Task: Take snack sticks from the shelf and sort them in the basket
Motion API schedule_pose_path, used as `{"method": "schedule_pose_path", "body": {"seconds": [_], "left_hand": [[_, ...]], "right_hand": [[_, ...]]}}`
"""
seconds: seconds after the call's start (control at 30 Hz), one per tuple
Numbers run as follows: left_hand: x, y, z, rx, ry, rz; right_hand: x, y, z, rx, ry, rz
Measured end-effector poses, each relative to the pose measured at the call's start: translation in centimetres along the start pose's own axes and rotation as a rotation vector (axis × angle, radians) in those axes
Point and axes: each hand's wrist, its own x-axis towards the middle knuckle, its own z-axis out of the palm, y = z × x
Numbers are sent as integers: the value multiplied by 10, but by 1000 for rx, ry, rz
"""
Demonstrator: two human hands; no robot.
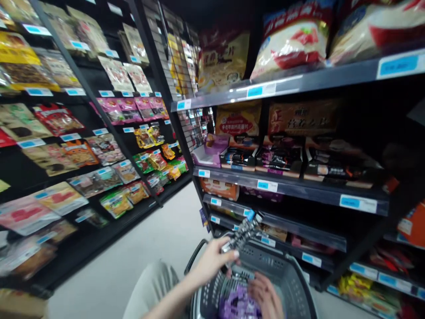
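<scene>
Slim black-and-silver shiny packets [244,232] held over a grey plastic basket.
The left hand's [215,258] grip is clamped on the packets' lower end; they slant up toward the black metal shelves [229,174]. The right hand [264,290], blurred, is inside the basket [274,260] beside shiny purple packets [237,305]; whether its grip holds anything, I cannot tell.

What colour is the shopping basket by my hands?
Dark grey; the shopping basket shows in the head view, the only one here.
</scene>
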Motion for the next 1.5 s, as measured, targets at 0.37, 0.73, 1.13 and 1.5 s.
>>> {"method": "schedule_pose_path", "body": {"seconds": [0.37,0.73,1.13,1.5], "left_hand": [[-89,-89,30,169,132,-323],[-109,-102,25,-166,9,-305],[-119,-107,26,-304,-30,-258],[-115,-111,22,-308,183,-210]], "right_hand": [[-22,9,49,751,247,252],[-26,7,50,719,302,97],[-44,-17,81,391,-133,214],[-36,-4,82,204,-197,-25]]}}
